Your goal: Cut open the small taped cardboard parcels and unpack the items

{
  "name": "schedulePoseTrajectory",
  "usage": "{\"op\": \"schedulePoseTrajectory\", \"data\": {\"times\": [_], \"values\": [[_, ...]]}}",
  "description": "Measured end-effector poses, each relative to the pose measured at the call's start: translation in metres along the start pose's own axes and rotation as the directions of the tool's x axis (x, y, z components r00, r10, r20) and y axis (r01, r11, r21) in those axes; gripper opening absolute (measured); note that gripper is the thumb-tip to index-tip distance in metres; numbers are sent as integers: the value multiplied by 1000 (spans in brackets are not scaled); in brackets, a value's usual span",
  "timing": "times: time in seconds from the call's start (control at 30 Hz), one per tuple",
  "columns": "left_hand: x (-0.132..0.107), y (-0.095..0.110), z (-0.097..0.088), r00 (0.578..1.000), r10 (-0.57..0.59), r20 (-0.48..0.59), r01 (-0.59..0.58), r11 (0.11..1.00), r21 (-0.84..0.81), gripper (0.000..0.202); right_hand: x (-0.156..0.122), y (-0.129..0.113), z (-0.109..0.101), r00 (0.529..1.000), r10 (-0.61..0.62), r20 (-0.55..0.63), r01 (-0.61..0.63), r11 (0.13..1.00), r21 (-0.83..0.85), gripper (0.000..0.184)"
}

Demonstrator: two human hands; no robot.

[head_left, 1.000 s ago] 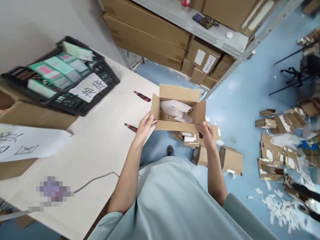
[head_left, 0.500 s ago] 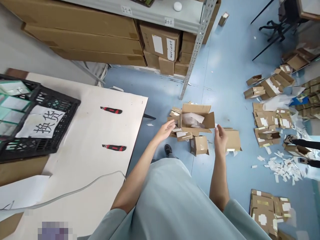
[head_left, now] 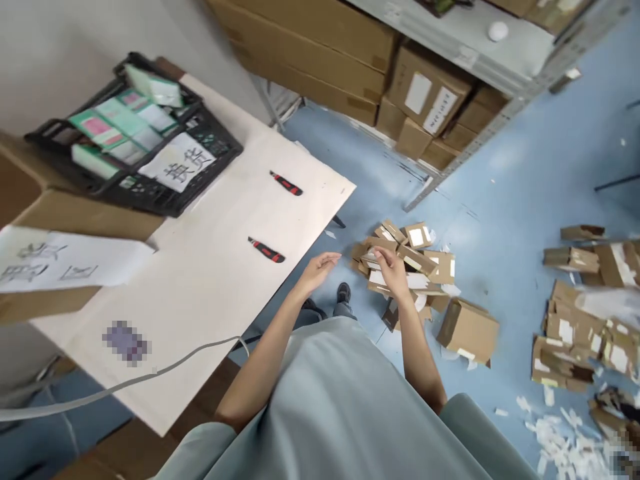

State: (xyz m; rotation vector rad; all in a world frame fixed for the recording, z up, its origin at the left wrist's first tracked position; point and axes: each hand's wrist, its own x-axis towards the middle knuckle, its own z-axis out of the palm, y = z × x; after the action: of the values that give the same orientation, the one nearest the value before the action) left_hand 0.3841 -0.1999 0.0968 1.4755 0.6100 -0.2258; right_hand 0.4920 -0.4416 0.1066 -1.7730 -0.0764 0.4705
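Note:
Both hands are held out in front of me, above the blue floor beside the table's corner. My left hand [head_left: 319, 269] is empty, its fingers loosely stretched. My right hand [head_left: 391, 269] also holds nothing, with relaxed, slightly bent fingers, and hovers over a pile of flattened small cardboard boxes [head_left: 406, 259] on the floor. A closed small brown box [head_left: 468, 327] lies just right of that pile. Two red-and-black utility knives [head_left: 267, 249] [head_left: 286, 183] lie on the white table [head_left: 210, 293], the nearer one a short way left of my left hand.
A black crate [head_left: 131, 192] of green-and-pink packets with a paper sign stands at the table's far left. A grey cable [head_left: 150, 373] crosses the table front. Metal shelving [head_left: 465, 50] with stacked cartons stands behind. More torn boxes and paper scraps [head_left: 580, 333] litter the floor at right.
Both hands held an open cardboard box with white wrapping inside a second ago. They let it go towards the floor pile. Now they are empty and closer together.

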Motion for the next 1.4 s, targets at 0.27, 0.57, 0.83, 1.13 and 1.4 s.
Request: {"op": "schedulePoseTrajectory", "data": {"times": [0.27,0.57,0.83,1.13,1.4], "values": [[-96,-46,-81,928,-3,-373,-68,982,-176,53,-4,-34,114,894,-42,445,70,996,-46,59],[-259,-135,-147,691,-75,-719,-286,885,-367,49,-119,-47,270,600,-47,799,188,979,-84,67],[-430,-245,-184,393,-275,-877,-488,746,-453,39,-265,-34,399,306,12,952,354,927,-125,68],[-563,-340,-175,74,-550,-832,-669,591,-451,48,-402,-10,527,-72,218,973,499,853,-154,68],[-643,-420,-194,-109,-732,-672,-732,517,-444,63,-504,41,669,-275,328,904,522,840,-147,72]]}}
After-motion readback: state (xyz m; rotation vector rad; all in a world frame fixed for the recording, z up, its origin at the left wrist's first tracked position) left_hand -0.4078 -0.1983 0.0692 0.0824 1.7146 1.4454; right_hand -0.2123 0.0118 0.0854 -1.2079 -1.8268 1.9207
